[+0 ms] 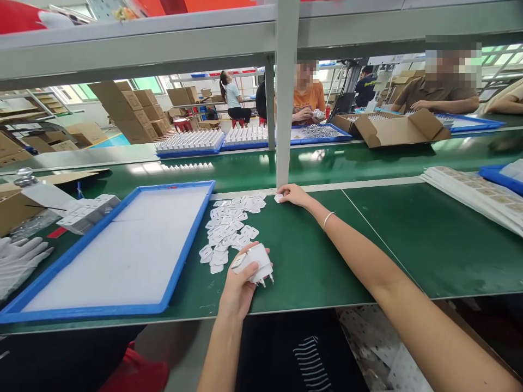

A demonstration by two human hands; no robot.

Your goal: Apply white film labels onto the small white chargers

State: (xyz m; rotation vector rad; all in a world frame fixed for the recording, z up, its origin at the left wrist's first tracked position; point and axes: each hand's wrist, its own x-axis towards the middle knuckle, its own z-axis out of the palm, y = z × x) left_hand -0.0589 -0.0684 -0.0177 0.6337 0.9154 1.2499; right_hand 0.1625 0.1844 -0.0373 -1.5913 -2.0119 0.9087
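Note:
My left hand point(239, 286) grips a white plug adapter point(256, 263) with its metal pins pointing down and right, just above the near edge of the green table point(310, 261). My right hand point(293, 195) reaches far forward beside the grey upright post point(285, 109), its fingertips on a small white sticker point(278, 198). Between the hands lies a heap of several white stickers point(229, 228). A thin bracelet circles my right wrist.
A blue-rimmed tray point(175, 272) with a white floor lies at left. Beyond it sit a cardboard box point(16, 207) and bagged parts point(87, 212). White gloves point(18, 261) rest far left. Sheets point(469, 193) stack at right. People work across the belt behind trays and an open carton point(392, 128).

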